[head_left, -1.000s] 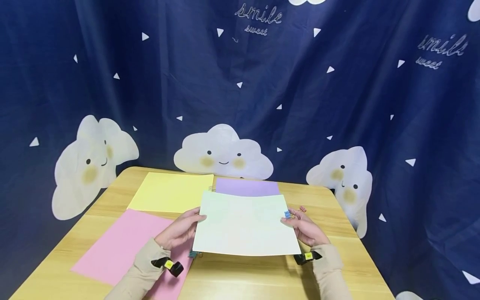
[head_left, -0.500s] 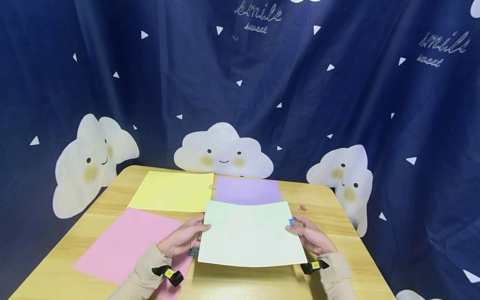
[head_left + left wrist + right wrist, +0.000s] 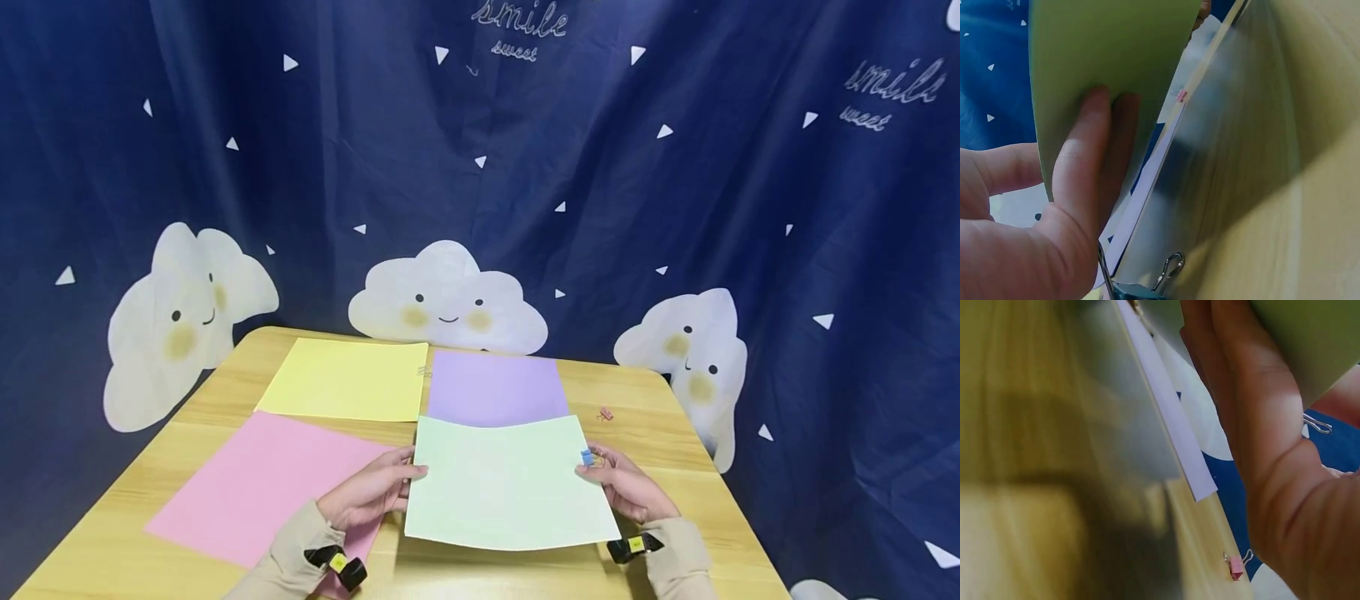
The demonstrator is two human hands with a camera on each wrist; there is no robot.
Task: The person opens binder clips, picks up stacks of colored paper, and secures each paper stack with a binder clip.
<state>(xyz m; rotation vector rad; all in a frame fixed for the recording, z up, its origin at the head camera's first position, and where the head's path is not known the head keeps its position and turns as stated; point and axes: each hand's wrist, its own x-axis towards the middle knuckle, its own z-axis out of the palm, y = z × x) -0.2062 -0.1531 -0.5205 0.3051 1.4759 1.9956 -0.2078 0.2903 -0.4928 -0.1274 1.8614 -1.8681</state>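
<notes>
Both hands hold a pale green paper (image 3: 510, 492) above the table, its near edge sagging slightly. My left hand (image 3: 371, 490) pinches the left edge, thumb on top and fingers underneath; the left wrist view shows those fingers against the underside (image 3: 1110, 44). On the opposite edge, my right hand (image 3: 632, 487) grips the paper the same way. A blue binder clip (image 3: 587, 457) sits on that right edge beside the right thumb. Whether the paper is one sheet or a stack, I cannot tell.
Pink paper (image 3: 262, 492) lies at left, yellow paper (image 3: 348, 379) behind it, purple paper (image 3: 495, 387) at the back middle. A pink binder clip (image 3: 605, 413) rests at right, a silver clip (image 3: 425, 372) by the yellow paper. A teal binder clip (image 3: 1138, 292) is below my left hand.
Both hands have brought the green paper nearer to me and slightly to the right. More of the purple paper shows behind it. The hold on both edges is the same.
</notes>
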